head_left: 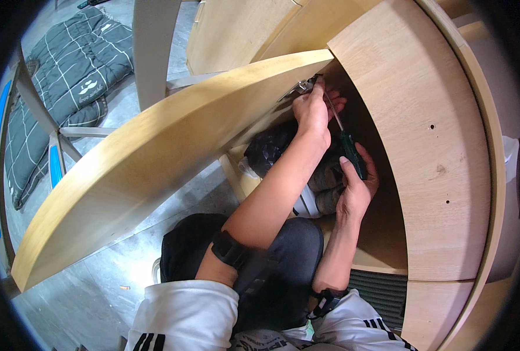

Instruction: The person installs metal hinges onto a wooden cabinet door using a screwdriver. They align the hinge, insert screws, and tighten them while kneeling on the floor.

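My right hand (358, 186) is closed around the dark green handle of a screwdriver (349, 151). Its metal shaft slants up and leftward past my left hand (314, 114). My left hand reaches in at the top of the opening, fingers bent beside a metal hinge (302, 87) on the inner face of the wooden door (155, 146). A small dark piece shows at the left fingertips, but what they pinch is mostly hidden. The screwdriver's tip is hidden near those fingers. The door stands swung out to the left of the wooden cabinet (441, 152).
Inside the cabinet lie a black plastic bag (266, 153) and grey shoes (329, 196). A dark checked cushion (73, 70) and a grey metal chair frame (155, 47) are at left. A ribbed dark panel (380, 295) sits low on the right, near my knee.
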`<state>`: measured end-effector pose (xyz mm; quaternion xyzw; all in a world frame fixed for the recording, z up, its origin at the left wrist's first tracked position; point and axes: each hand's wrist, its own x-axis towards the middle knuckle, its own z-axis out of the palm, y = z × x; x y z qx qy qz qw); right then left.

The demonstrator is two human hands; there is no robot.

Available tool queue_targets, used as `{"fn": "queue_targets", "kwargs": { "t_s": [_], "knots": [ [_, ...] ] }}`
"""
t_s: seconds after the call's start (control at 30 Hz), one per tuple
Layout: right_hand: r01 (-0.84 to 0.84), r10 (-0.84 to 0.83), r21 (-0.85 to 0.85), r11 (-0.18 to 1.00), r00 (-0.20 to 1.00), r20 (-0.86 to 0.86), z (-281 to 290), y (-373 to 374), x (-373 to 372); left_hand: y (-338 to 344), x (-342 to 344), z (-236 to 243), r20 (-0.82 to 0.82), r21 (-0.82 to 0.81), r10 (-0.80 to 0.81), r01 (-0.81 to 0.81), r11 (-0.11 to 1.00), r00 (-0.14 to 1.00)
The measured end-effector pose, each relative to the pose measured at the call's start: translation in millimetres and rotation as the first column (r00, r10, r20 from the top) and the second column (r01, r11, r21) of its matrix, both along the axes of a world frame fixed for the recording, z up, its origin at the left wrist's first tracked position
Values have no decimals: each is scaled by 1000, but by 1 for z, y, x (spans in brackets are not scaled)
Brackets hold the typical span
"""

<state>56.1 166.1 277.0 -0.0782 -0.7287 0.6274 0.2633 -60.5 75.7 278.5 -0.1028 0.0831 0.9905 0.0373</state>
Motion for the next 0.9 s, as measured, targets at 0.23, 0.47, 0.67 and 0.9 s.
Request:
{"fn": "queue_targets", "kwargs": {
  "t_s": [0.23,0.47,0.67,0.9],
  "knots": [
    [23,-21,70,997,999,-34,-8,6,-3,-1,1,3,15,37,-19,18,999,1000],
    [65,-46,340,938,997,-63,1,0,-1,2,0,3,0,149,-14,13,989,1000],
    [70,-87,101,992,982,169,9,1,5,3,-3,3,-19,167,-17,20,986,1000],
    [26,-13,154,988,996,-88,-7,-1,-3,3,-3,1,-69,160,13,-2,987,998]
  ]
}}
